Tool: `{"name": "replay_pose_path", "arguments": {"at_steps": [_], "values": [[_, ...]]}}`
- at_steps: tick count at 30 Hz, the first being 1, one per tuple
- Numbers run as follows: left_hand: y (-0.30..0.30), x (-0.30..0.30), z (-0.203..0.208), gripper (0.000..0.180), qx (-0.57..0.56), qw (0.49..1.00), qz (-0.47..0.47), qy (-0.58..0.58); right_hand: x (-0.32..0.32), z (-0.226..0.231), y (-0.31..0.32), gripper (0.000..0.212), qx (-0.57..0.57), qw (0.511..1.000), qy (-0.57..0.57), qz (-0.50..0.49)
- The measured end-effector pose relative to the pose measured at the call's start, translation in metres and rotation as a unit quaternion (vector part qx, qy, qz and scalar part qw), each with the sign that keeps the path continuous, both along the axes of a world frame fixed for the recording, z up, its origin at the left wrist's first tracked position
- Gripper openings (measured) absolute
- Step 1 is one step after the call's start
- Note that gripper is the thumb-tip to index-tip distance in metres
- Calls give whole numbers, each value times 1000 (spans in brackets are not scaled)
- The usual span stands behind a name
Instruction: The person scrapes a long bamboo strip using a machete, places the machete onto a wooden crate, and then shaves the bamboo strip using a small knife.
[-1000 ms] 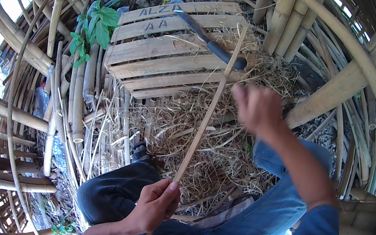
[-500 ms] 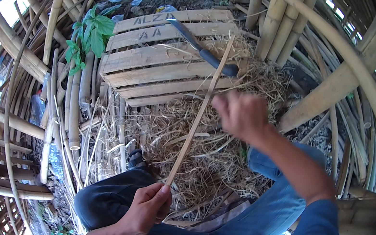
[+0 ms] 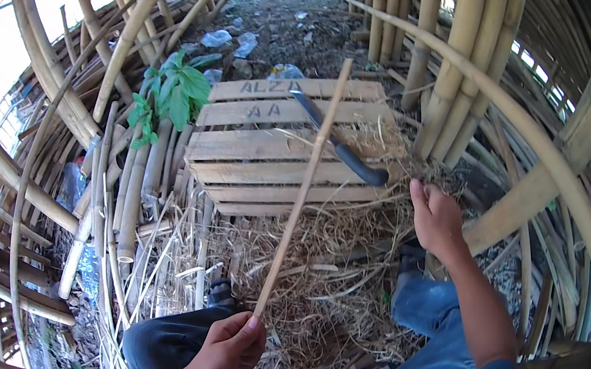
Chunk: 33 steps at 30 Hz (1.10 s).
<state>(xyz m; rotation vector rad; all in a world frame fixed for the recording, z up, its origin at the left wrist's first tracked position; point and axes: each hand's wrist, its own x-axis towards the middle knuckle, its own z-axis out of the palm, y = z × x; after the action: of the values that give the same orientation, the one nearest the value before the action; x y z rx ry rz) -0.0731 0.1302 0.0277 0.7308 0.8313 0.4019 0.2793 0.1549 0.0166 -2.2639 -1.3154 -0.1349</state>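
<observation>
My left hand [image 3: 232,344] is closed round the lower part of a long, thin bamboo strip [image 3: 294,211]. The strip slants up and away over the wooden crate. On the slats of this crate [image 3: 240,147] lies a knife [image 3: 352,164] with a dark curved handle, its blade toward the far left; the strip crosses in front of it. To the right of the handle, apart from the strip, is my right hand [image 3: 440,218], its fingers curled and thumb up. Whatever those fingers hold, if anything, is hidden from view.
Curly bamboo shavings [image 3: 328,273] cover the ground between my legs and the crate. A leafy green plant [image 3: 178,91] grows at the crate's left. Bamboo poles [image 3: 472,73] stand at the right, and a bent pole [image 3: 532,132] arches across that side.
My right hand has moved right, away from the strip. The left hand keeps its hold on the strip, which stands a little more upright. The whole view has shifted.
</observation>
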Motion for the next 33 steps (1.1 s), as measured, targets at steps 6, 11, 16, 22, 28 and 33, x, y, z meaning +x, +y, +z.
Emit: {"name": "replay_pose_path", "arguments": {"at_steps": [6, 11, 16, 22, 28, 33], "values": [[8, 10, 3, 36, -54, 996, -23, -74, -58, 17, -11, 42, 14, 879, 433, 199], [20, 41, 1, 38, -120, 972, -124, -159, -119, 29, -8, 29, -13, 795, 523, 308], [27, 66, -7, 54, 52, 973, -115, -193, -97, 45, 9, 37, 84, 770, 561, 292], [12, 77, -3, 49, 187, 964, -187, -34, -31, 69, 18, 34, 201, 731, 622, 194], [-3, 76, -23, 30, 160, 969, -188, -16, -2, 67, 15, 37, 182, 766, 606, 111], [-8, 85, -8, 28, 134, 973, -189, -10, 12, 67, 9, 37, 197, 764, 606, 101]]}}
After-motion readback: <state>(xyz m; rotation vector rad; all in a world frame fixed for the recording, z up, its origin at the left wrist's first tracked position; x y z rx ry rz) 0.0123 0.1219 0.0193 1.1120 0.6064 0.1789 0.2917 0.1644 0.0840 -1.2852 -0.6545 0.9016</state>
